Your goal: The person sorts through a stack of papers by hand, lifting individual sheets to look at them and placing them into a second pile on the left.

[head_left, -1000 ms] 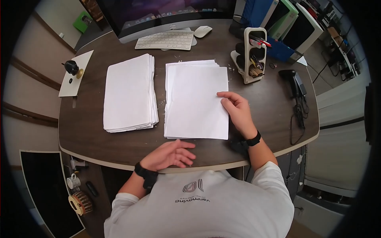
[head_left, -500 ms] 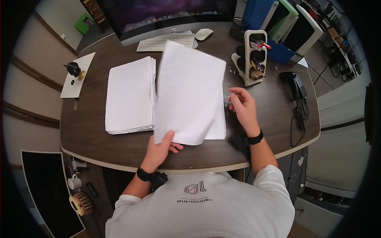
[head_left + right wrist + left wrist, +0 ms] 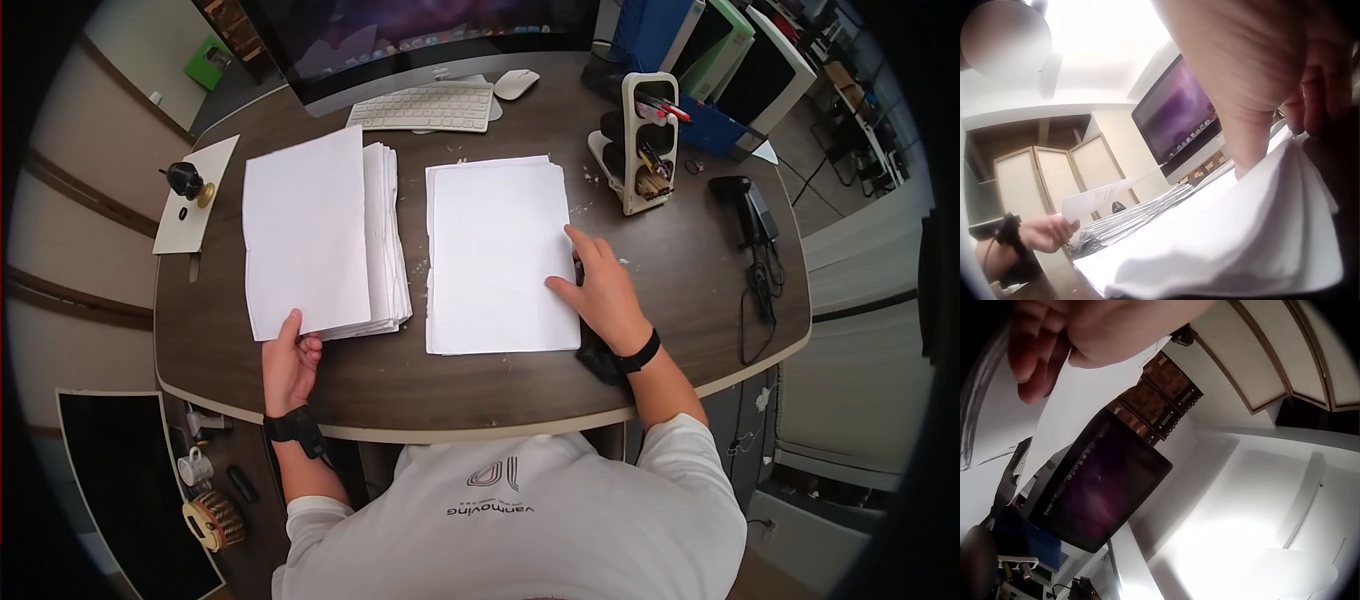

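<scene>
The left hand [image 3: 290,370] pinches the lower edge of a white sheet [image 3: 305,235] between thumb and fingers, the sheet lying over the left part of a thick paper stack [image 3: 388,240]. In the right wrist view that sheet [image 3: 1094,201] is raised at a tilt above the stack [image 3: 1141,219]. The right hand [image 3: 605,295] rests at the right edge of a second paper pile [image 3: 497,255], thumb on top and fingers spread along the side. Seen from the right wrist, the pile's near sheets [image 3: 1210,240] bend and fan apart at the edge.
A keyboard [image 3: 425,106], a mouse [image 3: 516,84] and a monitor [image 3: 430,68] stand beyond the papers. On the right are a pen holder [image 3: 640,150] and a black corded device [image 3: 745,215]. A white board with a black object [image 3: 185,180] lies at the far left.
The left hand has carried the sheet leftward from the right pile to over the left stack. The right hand, off the pile half a second ago, now touches its right edge.
</scene>
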Demonstrator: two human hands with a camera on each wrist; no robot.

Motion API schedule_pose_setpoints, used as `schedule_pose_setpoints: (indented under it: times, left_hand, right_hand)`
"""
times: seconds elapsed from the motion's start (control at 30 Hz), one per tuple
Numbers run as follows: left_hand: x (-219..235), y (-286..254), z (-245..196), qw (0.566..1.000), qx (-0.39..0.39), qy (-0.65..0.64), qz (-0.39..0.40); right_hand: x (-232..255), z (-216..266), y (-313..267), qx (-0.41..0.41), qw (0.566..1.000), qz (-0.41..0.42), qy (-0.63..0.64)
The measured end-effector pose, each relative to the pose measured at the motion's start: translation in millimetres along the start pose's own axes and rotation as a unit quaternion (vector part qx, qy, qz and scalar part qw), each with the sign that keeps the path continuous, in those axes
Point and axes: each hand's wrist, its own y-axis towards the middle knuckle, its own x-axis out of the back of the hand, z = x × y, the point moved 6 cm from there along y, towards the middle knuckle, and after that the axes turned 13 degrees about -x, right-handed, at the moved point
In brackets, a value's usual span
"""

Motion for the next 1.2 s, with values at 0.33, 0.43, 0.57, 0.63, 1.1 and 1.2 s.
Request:
schedule_pose_setpoints:
  times: [0.33, 0.43, 0.57, 0.63, 1.1, 1.2]
  left_hand:
    - [5.5, 15.0, 19.6, 0.998, 0.049, 0.02, 0.018]
    - [5.7, 13.5, 19.8, 0.997, 0.068, 0.032, 0.015]
    - [5.6, 15.6, 18.6, 0.996, 0.069, 0.041, 0.026]
    - [4.1, 14.8, 18.0, 0.996, 0.067, 0.045, 0.03]
    - [-108.5, -109.9, 66.8, 0.85, 0.233, 0.053, 0.47]
    - [-147.1, -127.5, 82.7, 0.817, 0.282, -0.028, 0.503]
  right_hand:
    - [-6.5, -11.2, 5.0, -0.036, 0.99, 0.046, 0.129]
    - [-4.6, -15.0, 6.3, -0.064, 0.979, 0.048, 0.188]
    - [-0.6, -21.7, 10.1, -0.069, 0.973, 0.018, 0.219]
    - [4.5, -19.7, 9.4, -0.066, 0.978, 0.014, 0.197]
    - [-1.8, -18.8, 10.1, -0.156, 0.86, 0.139, 0.466]
    - [-7.7, -22.6, 7.3, -0.159, 0.849, 0.143, 0.482]
